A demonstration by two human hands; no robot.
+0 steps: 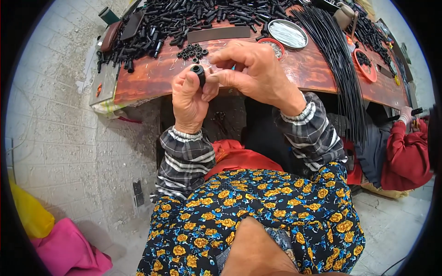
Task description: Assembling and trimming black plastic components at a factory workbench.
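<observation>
My left hand (189,103) holds a short black plastic tube (199,75) upright, its round open end facing up between thumb and fingers. My right hand (260,73) comes in from the right with thumb and forefinger bent toward the tube's side. What its fingertips hold, if anything, is too small to make out. Just beyond the hands, a cluster of small black rings (189,51) lies on the reddish wooden table (147,83). A large heap of black plastic tubes (184,20) spreads across the table's far side.
A grey strip (218,34) edges the heap. Right of it are a round tray of thin white sticks (287,34) and a red bowl of small bits (275,46). Long black rods (340,73) hang over the front edge. At far right, a person in a red sleeve (405,156) works.
</observation>
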